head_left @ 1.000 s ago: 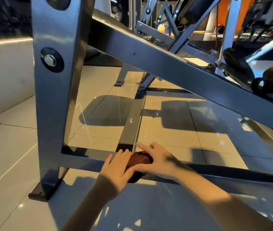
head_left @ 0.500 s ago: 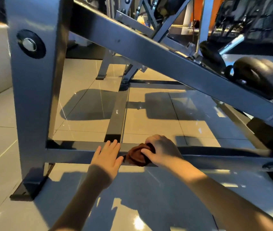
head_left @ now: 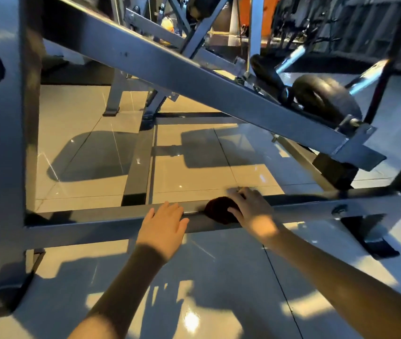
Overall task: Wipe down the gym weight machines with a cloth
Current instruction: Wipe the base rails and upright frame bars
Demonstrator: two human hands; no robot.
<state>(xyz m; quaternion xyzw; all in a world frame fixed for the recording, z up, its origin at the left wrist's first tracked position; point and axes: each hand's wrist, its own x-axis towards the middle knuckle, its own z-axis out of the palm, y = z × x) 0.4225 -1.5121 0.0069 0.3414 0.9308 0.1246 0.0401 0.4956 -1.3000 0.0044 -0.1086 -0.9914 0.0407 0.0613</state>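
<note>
A dark brown cloth [head_left: 219, 210] is bunched on the low horizontal bar [head_left: 96, 228] of a grey steel weight machine. My right hand [head_left: 253, 211] grips the cloth from its right side and presses it on the bar. To the cloth's left, my left hand [head_left: 162, 226] rests flat on the same bar with straight fingers. Part of the cloth is hidden under my right hand.
A thick upright post [head_left: 1, 143] stands at the left. A slanted beam [head_left: 194, 79] crosses overhead. Black roller pads [head_left: 326, 99] sit at the right. A floor rail [head_left: 138, 172] runs away over glossy tiles [head_left: 194, 172]. More machines stand behind.
My right hand has slid the cloth to the right along the bar. My left hand has come off the cloth and now lies flat on the bar. The view has shifted right.
</note>
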